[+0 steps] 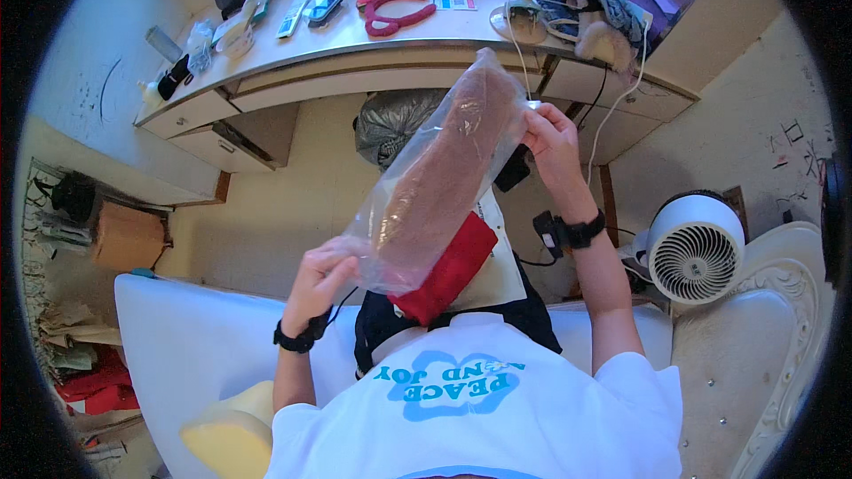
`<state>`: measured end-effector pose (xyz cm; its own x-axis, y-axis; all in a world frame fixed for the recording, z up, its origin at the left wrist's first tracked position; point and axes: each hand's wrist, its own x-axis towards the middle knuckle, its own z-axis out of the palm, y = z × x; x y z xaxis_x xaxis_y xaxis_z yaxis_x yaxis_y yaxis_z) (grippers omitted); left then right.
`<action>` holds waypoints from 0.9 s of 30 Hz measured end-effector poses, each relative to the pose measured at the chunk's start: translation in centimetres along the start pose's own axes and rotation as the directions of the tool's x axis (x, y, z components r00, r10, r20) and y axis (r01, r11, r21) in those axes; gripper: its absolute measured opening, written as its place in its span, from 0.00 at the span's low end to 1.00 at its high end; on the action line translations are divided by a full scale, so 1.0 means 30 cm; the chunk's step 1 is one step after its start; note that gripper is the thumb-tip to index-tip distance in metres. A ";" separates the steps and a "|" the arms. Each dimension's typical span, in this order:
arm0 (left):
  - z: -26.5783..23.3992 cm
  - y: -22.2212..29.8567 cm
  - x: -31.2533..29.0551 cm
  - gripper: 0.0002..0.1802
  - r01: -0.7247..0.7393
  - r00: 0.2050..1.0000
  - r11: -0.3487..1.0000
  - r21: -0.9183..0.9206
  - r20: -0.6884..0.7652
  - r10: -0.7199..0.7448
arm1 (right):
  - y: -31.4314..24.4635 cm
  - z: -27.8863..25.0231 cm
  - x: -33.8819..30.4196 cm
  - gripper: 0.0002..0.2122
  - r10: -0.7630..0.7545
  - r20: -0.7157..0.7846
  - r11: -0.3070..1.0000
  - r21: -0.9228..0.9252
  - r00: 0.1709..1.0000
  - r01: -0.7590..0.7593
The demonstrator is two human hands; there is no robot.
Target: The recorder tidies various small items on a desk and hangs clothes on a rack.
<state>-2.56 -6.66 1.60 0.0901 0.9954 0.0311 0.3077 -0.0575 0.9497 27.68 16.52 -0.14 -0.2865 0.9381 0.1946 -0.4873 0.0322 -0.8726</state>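
Currently: 1 clear plastic bag [435, 182], brown item [457, 160] inside, wearer's side of desk [469, 28]. L hand [321, 277] pinches lower end, R hand [548, 129] upper edge. Step: prob. handling bagged item; next calls for steady two-hand grip.

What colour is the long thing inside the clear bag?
The long thing looks pinkish brown; the head view shows it best.

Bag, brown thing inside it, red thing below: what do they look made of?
Bag: thin clear plastic, glossy, judging by bright glints and see-through wrinkles. Brown thing: perhaps plush fabric, matte and fuzzy-looking, though the plastic blurs it. Red thing: probably matte cloth, from its dull, soft-edged look.
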 end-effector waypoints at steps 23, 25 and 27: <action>-0.206 -0.160 0.009 0.10 0.161 0.910 0.979 0.127 -0.403 -0.098 | 0.047 0.477 -0.152 0.00 -0.094 0.378 0.993 -0.035 0.921 0.116; -0.165 -0.053 0.018 0.07 0.150 0.895 0.981 0.120 -0.438 -0.083 | 0.079 0.482 -0.156 0.00 -0.049 0.380 0.995 -0.067 0.924 0.080; -0.115 0.043 0.020 0.08 -0.028 0.869 0.933 0.358 -0.452 0.200 | 0.100 0.490 -0.160 0.02 0.001 0.375 0.992 -0.118 0.927 0.047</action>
<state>-5.39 -5.87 3.91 -0.2886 0.8881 0.3578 0.6236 -0.1092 0.7741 15.46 7.05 2.92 -0.5749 0.7407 0.3476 -0.3994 0.1167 -0.9093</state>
